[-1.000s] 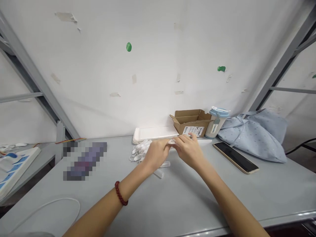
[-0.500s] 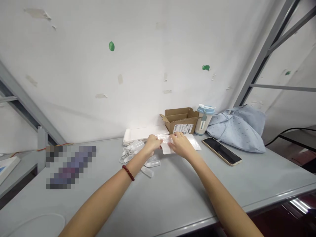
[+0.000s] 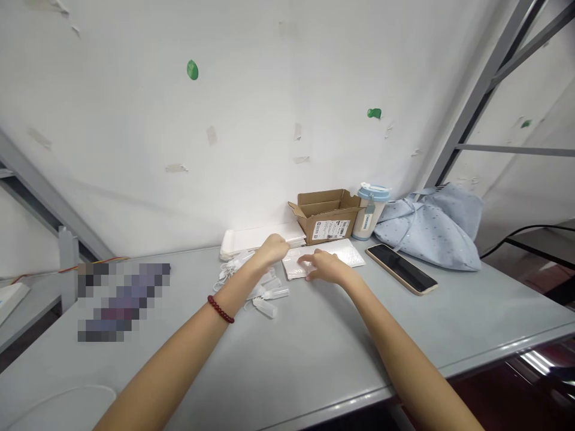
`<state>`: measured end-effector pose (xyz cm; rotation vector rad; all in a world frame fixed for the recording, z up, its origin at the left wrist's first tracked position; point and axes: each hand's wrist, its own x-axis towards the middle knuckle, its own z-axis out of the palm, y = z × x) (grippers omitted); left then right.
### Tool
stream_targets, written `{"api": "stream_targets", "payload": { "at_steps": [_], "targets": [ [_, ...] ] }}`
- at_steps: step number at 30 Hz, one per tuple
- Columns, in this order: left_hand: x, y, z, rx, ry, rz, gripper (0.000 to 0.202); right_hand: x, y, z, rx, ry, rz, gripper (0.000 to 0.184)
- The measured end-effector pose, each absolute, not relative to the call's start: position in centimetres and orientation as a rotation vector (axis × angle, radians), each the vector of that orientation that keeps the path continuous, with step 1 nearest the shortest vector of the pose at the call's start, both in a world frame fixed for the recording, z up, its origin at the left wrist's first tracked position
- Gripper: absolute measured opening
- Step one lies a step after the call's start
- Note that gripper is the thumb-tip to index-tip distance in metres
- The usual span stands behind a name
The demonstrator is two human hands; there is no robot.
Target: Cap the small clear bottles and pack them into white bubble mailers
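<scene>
A flat, glossy white packet point(image 3: 353, 254) lies on the table in front of the cardboard box. My right hand point(image 3: 330, 267) rests over its middle with fingers apart, thumb and fingertips at its surface. Beside the packet's left end, my left hand point(image 3: 272, 250) is curled closed; its fingertips face away, so what it holds, if anything, is hidden. Under and around my left wrist lie several small translucent bottles point(image 3: 266, 307) with white cords. Behind that hand is a stack of white padded envelopes point(image 3: 245, 239).
An open cardboard box point(image 3: 331, 230) stands against the wall beside a blue-lidded cup point(image 3: 369, 215). Right of them are a phone point(image 3: 401, 269) and a light-blue cloth bag point(image 3: 442, 233). A blurred-out object point(image 3: 128, 302) lies on the left of the grey table point(image 3: 287, 371).
My left hand has come off the packet and moved slightly up and left. The packet now lies flatter, and my right hand's fingers have spread over it. The view has shifted slightly.
</scene>
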<state>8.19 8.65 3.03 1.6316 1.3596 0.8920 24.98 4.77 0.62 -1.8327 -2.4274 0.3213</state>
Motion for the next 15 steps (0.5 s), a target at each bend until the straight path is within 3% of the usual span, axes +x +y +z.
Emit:
{"api": "stream_targets", "payload": {
  "at_steps": [2, 7, 11, 15],
  "targets": [
    [7.7, 9.4, 3.8, 1.770, 1.477, 0.841, 0.007, 25.1, 4.8, 0.7, -1.787, -2.444, 0.383, 0.041],
    [6.8, 11.1, 3.9, 2.022, 1.660, 0.713, 0.029, 25.5, 5.2, 0.6, -1.708, -2.453, 0.494, 0.033],
    [7.2, 11.0, 4.4, 2.128, 1.664, 0.647, 0.027, 25.7, 5.6, 0.4, -1.668, -2.452, 0.476, 0.030],
    [7.7, 5.8, 7.7, 2.228, 1.404, 0.645, 0.019, 25.7, 5.9, -0.2, -1.652, -2.460, 0.446, 0.030]
  ]
}}
